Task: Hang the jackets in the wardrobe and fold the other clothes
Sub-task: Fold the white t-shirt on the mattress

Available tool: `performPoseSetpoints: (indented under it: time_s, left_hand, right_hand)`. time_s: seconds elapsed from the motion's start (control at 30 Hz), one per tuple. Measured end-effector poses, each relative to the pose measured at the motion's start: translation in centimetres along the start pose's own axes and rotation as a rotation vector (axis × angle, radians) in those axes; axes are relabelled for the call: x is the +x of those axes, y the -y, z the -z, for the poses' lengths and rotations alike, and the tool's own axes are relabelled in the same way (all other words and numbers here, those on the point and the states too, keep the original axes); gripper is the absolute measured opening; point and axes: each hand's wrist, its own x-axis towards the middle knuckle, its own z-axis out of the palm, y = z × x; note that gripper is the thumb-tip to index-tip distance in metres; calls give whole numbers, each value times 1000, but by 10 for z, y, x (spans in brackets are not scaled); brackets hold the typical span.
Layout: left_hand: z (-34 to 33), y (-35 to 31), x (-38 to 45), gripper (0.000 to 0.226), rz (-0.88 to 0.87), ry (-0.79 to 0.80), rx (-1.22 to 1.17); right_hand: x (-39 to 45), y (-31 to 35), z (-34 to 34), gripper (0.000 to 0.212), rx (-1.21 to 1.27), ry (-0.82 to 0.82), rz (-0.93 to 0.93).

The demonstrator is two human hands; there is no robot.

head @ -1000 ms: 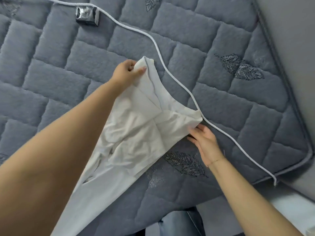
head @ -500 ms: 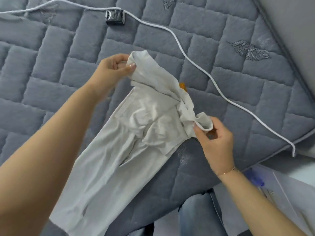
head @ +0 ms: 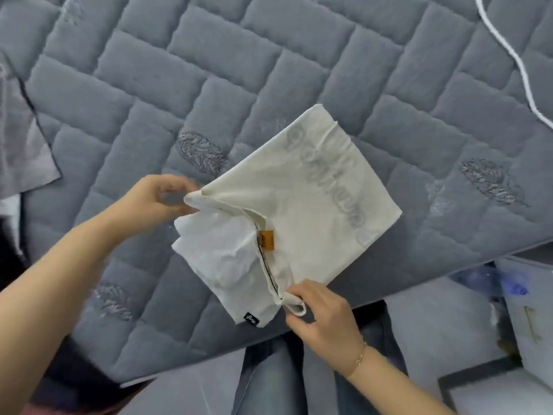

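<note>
1. Our right hand (head: 324,317) pinched the cream garment's (head: 302,205) corner at 6 o'clock;
2. our left hand (head: 155,199) pinched its 9 o'clock corner;
3. the garment lay folded on the grey quilted bed (head: 209,70); a white cord (head: 514,58) lay at 1 o'clock.

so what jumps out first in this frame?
The cream garment at centre, lying on the grey quilted bed cover, with an orange tag at its opening. Both hands pinch it: the left hand at the upper-left corner, the right hand at the lower edge. A white cord snakes across the top right.
</note>
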Motion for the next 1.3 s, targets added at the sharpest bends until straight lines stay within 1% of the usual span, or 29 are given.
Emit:
performPoseSetpoints:
  time_s: [0.07, 0.13, 0.23, 0.3, 0.37, 0.47, 0.57, 0.6, 0.67, 0.73, 0.77, 0.8, 0.83, 0.9, 0.93, 0.97, 1.03, 1.13, 1.17, 1.23, 1.3]
  left_hand:
    - [3, 33, -17, 31, -29, -41, 63]
    - [8, 63, -30, 42, -58, -122, 127]
    - [11, 100, -43, 42, 14, -249, 172]
    - [7, 118, -49, 43, 60, -261, 187]
    - [0, 132, -54, 42, 62, -248, 232]
    - [-15, 144, -58, 42, 59, -302, 262]
    - [-36, 143, -71, 44, 188, -431, 168]
    - [-47, 140, -79, 44, 243, -499, 114]
    - [-76, 125, -101, 39, 379, -680, -51]
    - [-113, 105, -125, 25, 545, -896, -270]
    - [-133, 95, -135, 15, 657, -972, -390]
    - [-153, 88, -143, 4, 769, -990, -548]
    - [-174, 81, -148, 8, 870, -957, -726]
    - [-218, 66, -152, 21, 1037, -778, -1039]
    - [-237, 55, -151, 23, 1101, -711, -1158]
    - [-256, 47, -148, 24, 1149, -682, -1260]
    - [-289, 32, -136, 27, 1174, -715, -1469]
    - [-312, 18, -110, 38, 1059, -858, -1791]
    - [-315, 15, -102, 38, 1020, -918, -1882]
    - [-317, 13, -86, 31, 972, -1098, -1992]
    - [-313, 11, -73, 20, 971, -1327, -2016]
  right_hand:
    - [-7, 8, -31, 15, -25, 62, 16]
    - [-12, 14, -56, 15, -43, 135, 30]
    - [-19, 19, -86, 20, -77, 269, 31]
    - [-20, 17, -102, 20, -115, 386, 9]
    - [-17, 10, -116, 21, -189, 543, -41]
    - [-9, 4, -119, 26, -290, 814, -30]
    - [3, 3, -103, 41, -227, 930, -34]
    - [8, 4, -94, 43, -186, 943, -44]
    - [22, 6, -70, 40, -143, 929, -56]
    - [43, 8, -45, 33, -175, 893, -66]
    - [57, 8, -34, 30, -204, 869, -52]
    - [71, 8, -25, 27, -233, 843, -30]
    - [87, 6, -19, 26, -259, 819, -4]
    - [117, 5, -14, 24, -309, 802, 60]
    - [130, 4, -15, 25, -340, 813, 99]
    - [143, 4, -19, 26, -372, 830, 138]
    - [163, 6, -30, 28, -430, 857, 220]
    - [191, 14, -48, 27, -454, 866, 376]
    - [199, 17, -55, 26, -457, 861, 429]
    - [215, 23, -69, 26, -462, 809, 528]
    - [229, 28, -85, 29, -480, 712, 598]
